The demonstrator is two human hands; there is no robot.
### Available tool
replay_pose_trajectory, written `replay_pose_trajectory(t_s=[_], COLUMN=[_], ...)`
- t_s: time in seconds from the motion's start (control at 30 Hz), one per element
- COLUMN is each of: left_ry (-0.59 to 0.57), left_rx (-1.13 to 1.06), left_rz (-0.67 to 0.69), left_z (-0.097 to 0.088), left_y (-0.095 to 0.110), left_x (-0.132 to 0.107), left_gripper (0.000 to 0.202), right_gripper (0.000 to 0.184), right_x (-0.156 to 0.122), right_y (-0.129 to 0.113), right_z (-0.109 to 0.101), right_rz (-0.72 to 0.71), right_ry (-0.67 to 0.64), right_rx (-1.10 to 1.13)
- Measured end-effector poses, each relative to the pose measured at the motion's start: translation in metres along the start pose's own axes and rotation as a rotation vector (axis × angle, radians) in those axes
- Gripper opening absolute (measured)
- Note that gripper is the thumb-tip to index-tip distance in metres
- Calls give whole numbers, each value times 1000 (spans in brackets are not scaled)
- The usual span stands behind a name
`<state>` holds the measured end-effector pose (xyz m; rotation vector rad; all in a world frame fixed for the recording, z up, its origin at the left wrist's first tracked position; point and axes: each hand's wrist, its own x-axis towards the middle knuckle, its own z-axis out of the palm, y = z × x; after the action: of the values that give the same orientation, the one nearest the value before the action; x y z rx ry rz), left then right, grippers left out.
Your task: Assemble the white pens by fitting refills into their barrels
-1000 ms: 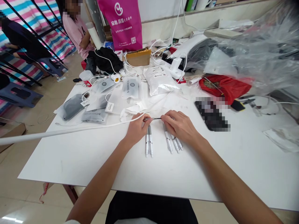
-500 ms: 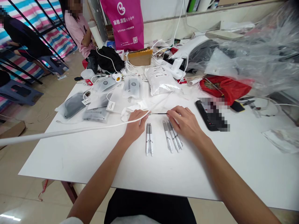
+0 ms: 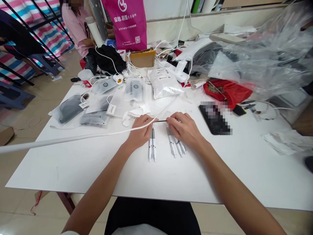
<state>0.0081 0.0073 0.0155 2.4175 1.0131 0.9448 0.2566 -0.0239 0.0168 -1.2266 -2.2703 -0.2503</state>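
Observation:
My left hand (image 3: 141, 130) is closed in a pinch at the left end of a thin dark pen refill (image 3: 160, 121). My right hand (image 3: 184, 129) pinches the other end, so the refill lies level between both hands. What else the fingers may cover is hidden. Below my left hand, two white-and-grey pens (image 3: 152, 147) lie side by side on the white table (image 3: 137, 179). Several more such pens (image 3: 172, 146) lie under and beside my right hand, their upper parts partly covered by it.
A white cable (image 3: 97, 134) crosses in front of my left hand. Packaged pouches (image 3: 134, 89) and a white plastic parcel (image 3: 163, 85) lie behind. To the right are a dark phone (image 3: 210, 120), a red bag (image 3: 227, 93) and clear plastic film (image 3: 259, 55). A person in pink (image 3: 75, 26) sits back left.
My hands have come closer together, so less of the refill shows between them. My right hand now covers more of the pens' tops. The view has shifted slightly.

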Motion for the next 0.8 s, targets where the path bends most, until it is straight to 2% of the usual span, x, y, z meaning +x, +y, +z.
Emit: replay_pose_trajectory(t_s=[0.2, 0.5, 0.8], left_ry=[63, 141, 155], left_rx=[94, 131, 138], left_rz=[-8, -19, 6], left_z=[5, 1, 0], left_y=[-2, -6, -5], left_x=[2, 4, 5], left_gripper=[20, 20, 21], right_gripper=[16, 15, 15], right_x=[0, -2, -1], right_y=[1, 14, 10], right_z=[1, -4, -2], right_rz=[-26, 15, -8], right_ry=[15, 72, 60], right_rx=[-9, -7, 7])
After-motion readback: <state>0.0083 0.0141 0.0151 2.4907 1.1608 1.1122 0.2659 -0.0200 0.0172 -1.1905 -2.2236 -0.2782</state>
